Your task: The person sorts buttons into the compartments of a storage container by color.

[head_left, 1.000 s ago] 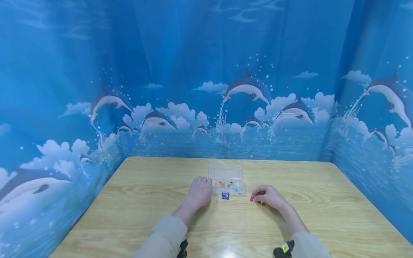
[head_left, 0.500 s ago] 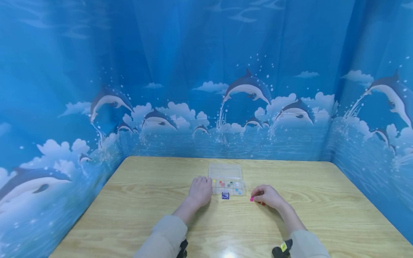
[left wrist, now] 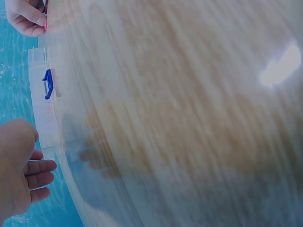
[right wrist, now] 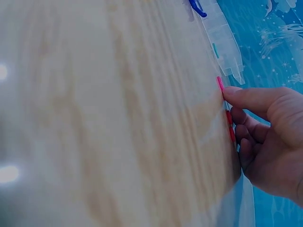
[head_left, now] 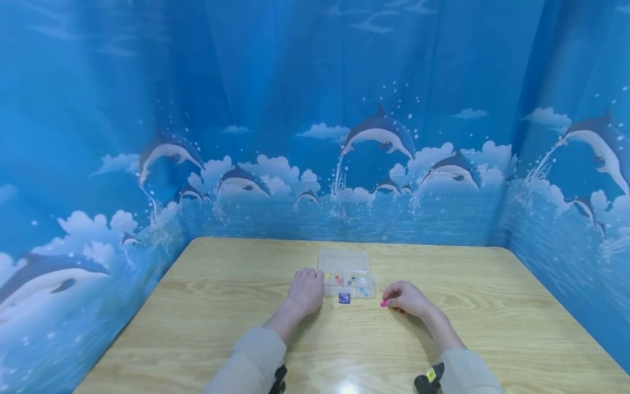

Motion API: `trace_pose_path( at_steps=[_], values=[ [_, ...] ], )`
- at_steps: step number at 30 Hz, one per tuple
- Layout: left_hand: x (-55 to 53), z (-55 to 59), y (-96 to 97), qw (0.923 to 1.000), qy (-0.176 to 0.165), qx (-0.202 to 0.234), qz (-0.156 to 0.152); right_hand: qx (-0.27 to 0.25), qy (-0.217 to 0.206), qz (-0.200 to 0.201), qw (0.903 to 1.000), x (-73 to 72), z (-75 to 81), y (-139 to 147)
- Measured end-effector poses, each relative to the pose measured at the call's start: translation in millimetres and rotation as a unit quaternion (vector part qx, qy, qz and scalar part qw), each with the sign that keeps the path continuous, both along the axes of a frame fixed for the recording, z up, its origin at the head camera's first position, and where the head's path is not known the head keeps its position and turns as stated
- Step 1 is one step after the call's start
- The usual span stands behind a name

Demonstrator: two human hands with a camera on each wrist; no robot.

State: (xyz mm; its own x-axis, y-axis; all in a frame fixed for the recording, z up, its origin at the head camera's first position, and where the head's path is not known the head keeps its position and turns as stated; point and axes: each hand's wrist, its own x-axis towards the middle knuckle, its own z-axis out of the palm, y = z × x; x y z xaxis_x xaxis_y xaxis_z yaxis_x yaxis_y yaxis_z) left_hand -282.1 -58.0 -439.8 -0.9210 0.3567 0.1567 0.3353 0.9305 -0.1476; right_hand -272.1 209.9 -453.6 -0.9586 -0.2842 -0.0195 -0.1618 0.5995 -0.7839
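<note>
A clear plastic compartment box (head_left: 336,290) with its lid (head_left: 343,261) laid back stands on the table, small coloured pieces in its compartments. My left hand (head_left: 307,291) rests at the box's left end, its fingers (left wrist: 40,179) loosely extended in the left wrist view. To the right of the box, my right hand (head_left: 411,300) pinches a small bright pink disc (right wrist: 220,83) between thumb and forefinger, close over the tabletop. Small red pieces (right wrist: 230,124) lie under that hand's curled fingers, partly hidden by them.
A blue latch-like piece (head_left: 344,298) is at the front edge of the box. The wood-grain table (head_left: 236,273) is backed and flanked by a blue dolphin-print curtain (head_left: 275,137). A black strap device (head_left: 429,378) sits at the right wrist.
My right hand closes in on the pink disc and covers more of the red pieces than a second ago. The left hand stays at the box.
</note>
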Motion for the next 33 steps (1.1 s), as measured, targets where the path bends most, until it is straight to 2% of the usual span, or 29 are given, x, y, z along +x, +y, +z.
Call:
trace_pose_path(
  at_steps=[6,29,33],
  values=[
    [2.7,1.4,0.0,1.0000,0.005,-0.003,-0.003,0.003,0.004,0.016,0.9999,-1.4,-0.5,0.6],
    [3.3,3.3,-0.5,1.0000,0.000,0.000,-0.004,0.026,-0.006,-0.003,0.9996,-0.2,2.5,3.4],
    [2.4,2.4,-0.3,1.0000,0.002,0.001,-0.004,0.028,-0.012,-0.017,0.9994,0.5,5.4,2.4]
  ],
)
